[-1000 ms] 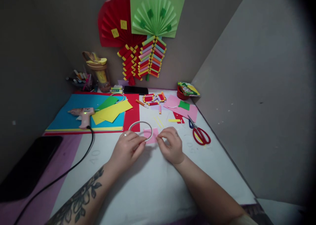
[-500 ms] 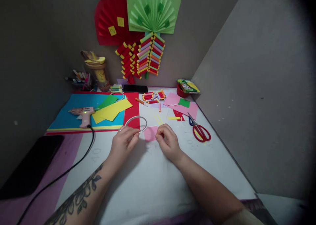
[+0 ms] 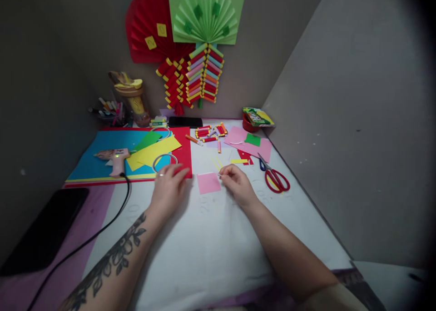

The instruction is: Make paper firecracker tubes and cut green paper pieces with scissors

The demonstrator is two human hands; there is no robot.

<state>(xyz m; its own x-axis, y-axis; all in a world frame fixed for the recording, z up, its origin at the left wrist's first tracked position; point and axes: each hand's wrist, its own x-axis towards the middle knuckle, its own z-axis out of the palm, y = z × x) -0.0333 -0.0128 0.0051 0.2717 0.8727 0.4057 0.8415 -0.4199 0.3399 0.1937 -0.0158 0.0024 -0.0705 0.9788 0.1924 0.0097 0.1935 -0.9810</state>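
Right, left hand (image 3: 168, 186) lies flat, fingers spread, tips touching the near rim of the metal ring (image 3: 165, 162), which sits on the red sheet (image 3: 184, 152) just beside the yellow paper (image 3: 155, 152), probably parked clear of the work area. Right hand (image 3: 237, 183) is curled, fingertips pinched at the pink square (image 3: 209, 183)'s right corner, apparently pinning it to the white table (image 3: 211, 247); can't tell if it holds anything else. Scissors (image 3: 275, 177) lie near, on the right

Hands (image 3: 204, 188) forward — left flat; right pinched.
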